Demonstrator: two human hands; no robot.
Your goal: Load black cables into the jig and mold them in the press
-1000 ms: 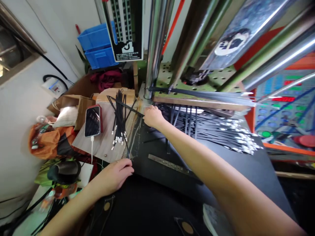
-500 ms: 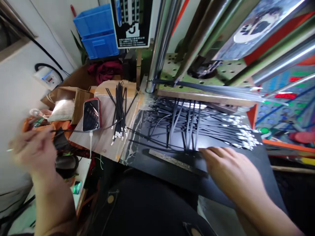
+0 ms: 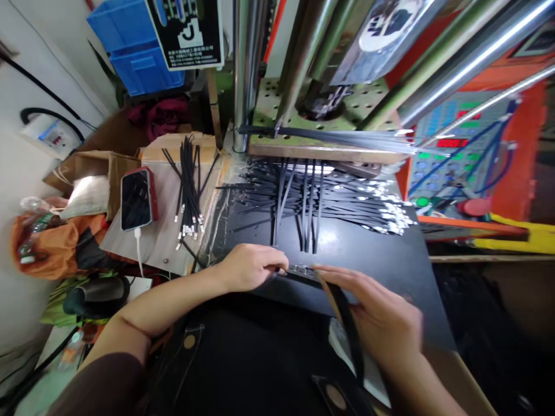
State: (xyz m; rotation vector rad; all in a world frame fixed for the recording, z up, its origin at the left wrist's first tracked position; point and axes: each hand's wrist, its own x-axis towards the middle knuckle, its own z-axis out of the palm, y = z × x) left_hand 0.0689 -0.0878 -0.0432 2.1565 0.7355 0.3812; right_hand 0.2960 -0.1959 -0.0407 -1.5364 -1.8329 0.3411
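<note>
A slotted steel bar [image 3: 301,273] is seen at the near edge of the black counter [image 3: 368,260], between 2 hands. Its end is met by the curled fingers of the left hand [image 3: 249,267], while the fingers of the right hand [image 3: 373,312] are laid over its other part. The left grip appears closed around the bar's end, but a true pinch cannot be confirmed, as the fingertips are partly hidden. The right grip is blurred, so it cannot be told whether it is pressed together. A dark strap [image 3: 349,326] runs down from the bar past the right palm.

Steady handling is best judged to come from keeping the bar level, with pressure shared by both hands and the fingertips kept clear of its slots. The strap should be kept from twisting.

The bar's metal face looks dull, and its slots are only partly visible. Beyond it, a fan of black ties with silver ends [image 3: 347,202] is spread across the counter, below a bundle of ties [image 3: 321,136] held horizontally at the press. More ties [image 3: 188,190] are stacked on a pale board [image 3: 150,240], beside a phone [image 3: 136,198].
</note>
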